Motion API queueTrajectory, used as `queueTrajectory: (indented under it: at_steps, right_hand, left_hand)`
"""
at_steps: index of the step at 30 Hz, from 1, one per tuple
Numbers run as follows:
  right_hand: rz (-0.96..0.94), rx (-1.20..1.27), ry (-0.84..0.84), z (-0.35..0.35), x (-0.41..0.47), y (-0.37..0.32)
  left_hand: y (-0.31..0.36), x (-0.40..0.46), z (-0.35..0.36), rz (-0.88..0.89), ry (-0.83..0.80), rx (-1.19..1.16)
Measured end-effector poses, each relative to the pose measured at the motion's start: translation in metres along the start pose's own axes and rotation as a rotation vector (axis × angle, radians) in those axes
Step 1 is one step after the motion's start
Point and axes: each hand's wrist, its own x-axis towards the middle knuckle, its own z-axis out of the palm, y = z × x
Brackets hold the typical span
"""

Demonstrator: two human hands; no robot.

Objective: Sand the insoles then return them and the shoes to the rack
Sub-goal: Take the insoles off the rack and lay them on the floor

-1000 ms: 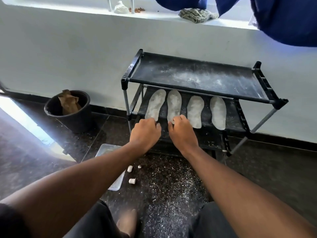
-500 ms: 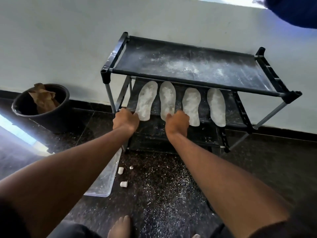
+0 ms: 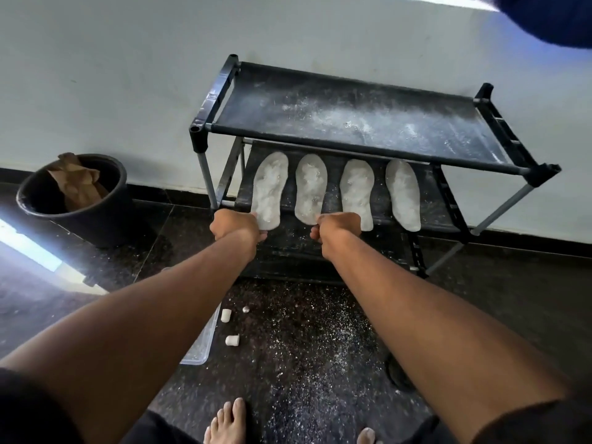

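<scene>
Several white, dusty insoles lie side by side on the middle shelf of the black shoe rack (image 3: 531,170), toes toward the wall. My left hand (image 3: 235,226) pinches the heel of the leftmost insole (image 3: 269,190) at the shelf's front edge, thumb underneath. My right hand (image 3: 339,229) pinches the heel of the second insole (image 3: 310,189) in the same way. The third insole (image 3: 357,193) and the fourth insole (image 3: 403,193) lie untouched to the right. The rack's top shelf carries only white dust. No shoes are in view.
A black bucket (image 3: 75,216) with crumpled brown paper stands left of the rack by the wall. A clear plastic tray (image 3: 200,350) and two small white plugs (image 3: 231,340) lie on the dark, dust-strewn floor. My bare feet (image 3: 226,423) are at the bottom.
Both hands have drawn back from over the insoles to their heel ends at the shelf's front edge and now pinch them. The view has risen and tilted down.
</scene>
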Motion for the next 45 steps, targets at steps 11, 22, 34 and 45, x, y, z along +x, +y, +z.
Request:
queueTrajectory:
  at_steps: [11, 22, 34, 45]
  right_hand:
    - [0.107, 0.120, -0.104, -0.063, -0.050, 0.063]
    - [0.173, 0.024, -0.044, -0.091, -0.078, 0.192]
    - [0.315, -0.007, -0.035, -0.074, -0.011, 0.274]
    - [0.439, -0.135, -0.013, -0.027, 0.044, 0.338]
  left_hand:
    - [-0.072, -0.047, -0.048, -0.055, -0.058, -0.054]
    - [-0.205, -0.065, -0.067, -0.097, 0.039, 0.132]
    - [-0.286, -0.012, -0.024, -0.294, 0.050, 0.138]
    - [-0.341, 0.046, 0.003, -0.390, 0.065, 0.210]
